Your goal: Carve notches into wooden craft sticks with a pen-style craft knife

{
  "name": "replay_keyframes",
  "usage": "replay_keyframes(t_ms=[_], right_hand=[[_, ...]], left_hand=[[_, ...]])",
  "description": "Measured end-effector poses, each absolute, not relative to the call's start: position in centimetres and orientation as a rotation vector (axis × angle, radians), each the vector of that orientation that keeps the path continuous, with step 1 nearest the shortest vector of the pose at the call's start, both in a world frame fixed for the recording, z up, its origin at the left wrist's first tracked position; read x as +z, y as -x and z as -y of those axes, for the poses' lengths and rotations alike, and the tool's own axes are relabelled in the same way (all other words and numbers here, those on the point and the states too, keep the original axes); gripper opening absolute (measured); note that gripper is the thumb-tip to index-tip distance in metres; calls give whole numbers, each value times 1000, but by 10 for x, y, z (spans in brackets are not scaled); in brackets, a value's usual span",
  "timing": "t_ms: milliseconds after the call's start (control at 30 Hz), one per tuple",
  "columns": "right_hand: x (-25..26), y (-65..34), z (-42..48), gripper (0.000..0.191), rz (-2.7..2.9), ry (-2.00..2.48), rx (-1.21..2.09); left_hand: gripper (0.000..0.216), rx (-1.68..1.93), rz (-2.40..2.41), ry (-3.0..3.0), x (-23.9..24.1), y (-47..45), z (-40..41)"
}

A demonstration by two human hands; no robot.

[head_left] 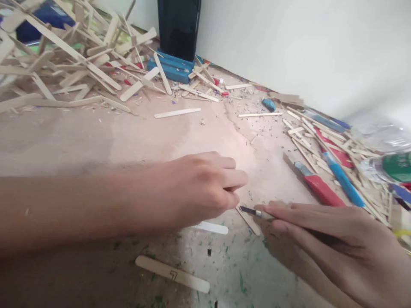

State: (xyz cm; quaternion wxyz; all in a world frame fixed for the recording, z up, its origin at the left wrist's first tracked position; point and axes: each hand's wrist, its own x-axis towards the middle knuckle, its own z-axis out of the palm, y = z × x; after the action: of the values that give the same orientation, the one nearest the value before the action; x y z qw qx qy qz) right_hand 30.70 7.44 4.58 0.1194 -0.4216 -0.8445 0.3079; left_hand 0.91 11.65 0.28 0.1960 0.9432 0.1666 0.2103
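My left hand [195, 188] lies knuckles up on the worn table, fingers curled and pressing down on a thin wooden stick [250, 220] that pokes out beneath it. My right hand [321, 239] comes in from the lower right and pinches a small craft knife [253, 211], whose blade tip touches the stick just beside my left fingertips. A white stick end [212, 227] shows under my left palm. A marked flat stick [173, 273] lies nearer to me on the table.
A big heap of wooden sticks [64, 64] fills the far left. A red-handled utility knife [316, 186], a blue tool [343, 182] and more sticks lie right, by a plastic bottle [391, 167]. A black object on a blue base [175, 64] stands against the white wall.
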Motion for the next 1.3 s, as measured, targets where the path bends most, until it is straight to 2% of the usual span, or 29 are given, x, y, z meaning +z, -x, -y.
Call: replay_keyframes(t_ms=[167, 367, 600, 1133, 1300], right_hand=[[36, -315, -56, 34, 2489, 1224, 673], [31, -309, -51, 27, 2443, 1160, 658], [26, -305, -50, 22, 2322, 1231, 851], [25, -311, -51, 32, 2450, 1140, 675], [33, -305, -58, 23, 2287, 1217, 907]], left_hand=[[36, 646, -446, -2613, -2, -10, -119], [39, 731, -448, -2565, -4, -11, -118], [40, 764, -439, -2592, -9, -8, -116], [38, 718, -455, -2594, -8, -7, -116], [34, 681, -470, -2618, -7, -7, -115]])
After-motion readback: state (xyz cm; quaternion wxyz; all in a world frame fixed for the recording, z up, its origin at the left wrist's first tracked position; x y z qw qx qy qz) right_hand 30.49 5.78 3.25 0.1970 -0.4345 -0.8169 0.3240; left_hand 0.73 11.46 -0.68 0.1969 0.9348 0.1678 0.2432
